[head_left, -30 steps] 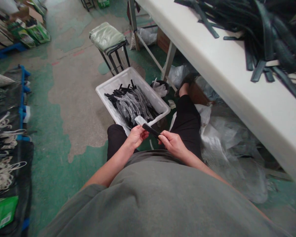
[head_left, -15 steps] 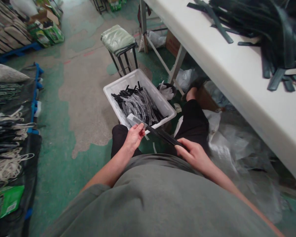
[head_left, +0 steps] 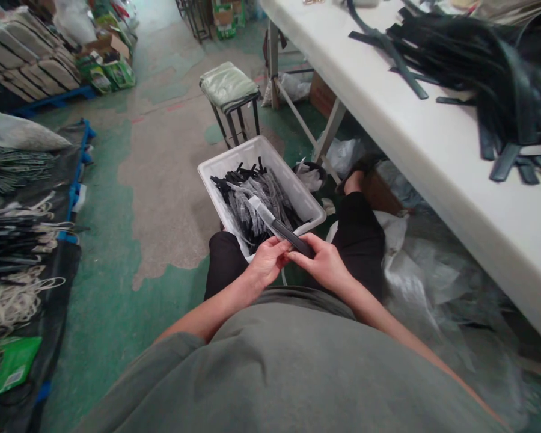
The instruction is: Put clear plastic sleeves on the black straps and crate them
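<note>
A black strip (head_left: 280, 228) with a clear plastic sleeve over its far end slants over the near part of a white bin (head_left: 316, 218). My left hand (head_left: 270, 260) pinches it from the left, near the middle of my lap. Close beside, my right hand (head_left: 323, 257) grips the strip's near end, and the fingertips of both hands nearly meet. Inside the bin lie many black strips (head_left: 240, 174), a lot of them in clear plastic. The bin stands between my knees.
On the right, a white table (head_left: 388, 129) bears a heap of black strips (head_left: 482, 66). Beyond the bin is a stool (head_left: 229, 87) with a pale green cover. Bundles of cords (head_left: 22, 300) lie at the left. Plastic sheeting (head_left: 437, 270) lies under the table.
My hands have come together along the strip, the left moving right and nearer to me, the right moving left. The view has shifted slightly, showing more of the far floor.
</note>
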`<state>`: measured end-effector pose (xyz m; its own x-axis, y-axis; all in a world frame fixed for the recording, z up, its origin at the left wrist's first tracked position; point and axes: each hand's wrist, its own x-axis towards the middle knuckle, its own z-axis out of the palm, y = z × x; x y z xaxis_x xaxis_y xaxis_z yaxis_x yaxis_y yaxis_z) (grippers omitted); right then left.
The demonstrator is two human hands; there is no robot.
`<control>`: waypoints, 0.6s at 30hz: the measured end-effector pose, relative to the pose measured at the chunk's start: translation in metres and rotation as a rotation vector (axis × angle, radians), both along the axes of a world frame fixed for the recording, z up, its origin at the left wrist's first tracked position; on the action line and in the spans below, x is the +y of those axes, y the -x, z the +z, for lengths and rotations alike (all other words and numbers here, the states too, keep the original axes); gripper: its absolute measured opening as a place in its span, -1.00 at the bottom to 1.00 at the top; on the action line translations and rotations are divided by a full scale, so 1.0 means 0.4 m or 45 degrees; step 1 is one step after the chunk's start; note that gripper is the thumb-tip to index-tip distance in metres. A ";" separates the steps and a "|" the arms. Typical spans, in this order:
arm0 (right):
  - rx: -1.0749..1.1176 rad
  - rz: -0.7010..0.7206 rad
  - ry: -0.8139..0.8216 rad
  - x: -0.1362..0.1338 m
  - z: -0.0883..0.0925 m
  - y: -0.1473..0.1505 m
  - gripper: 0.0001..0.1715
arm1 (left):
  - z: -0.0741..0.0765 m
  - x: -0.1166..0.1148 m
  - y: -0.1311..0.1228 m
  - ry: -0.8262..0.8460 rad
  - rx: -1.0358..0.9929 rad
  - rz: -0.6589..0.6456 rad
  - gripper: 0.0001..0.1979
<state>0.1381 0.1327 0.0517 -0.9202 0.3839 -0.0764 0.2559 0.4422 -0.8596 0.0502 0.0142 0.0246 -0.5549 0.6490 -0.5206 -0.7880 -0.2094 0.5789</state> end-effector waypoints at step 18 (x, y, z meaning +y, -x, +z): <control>-0.171 0.139 -0.020 0.033 0.058 -0.068 -0.65 | 0.018 -0.003 -0.008 0.036 0.193 -0.043 -0.71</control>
<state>0.1652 0.1460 0.0751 -0.9384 0.2844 -0.1960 0.3176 0.4871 -0.8136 0.0536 0.0132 0.0319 -0.6069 0.6546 -0.4507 -0.6972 -0.1663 0.6973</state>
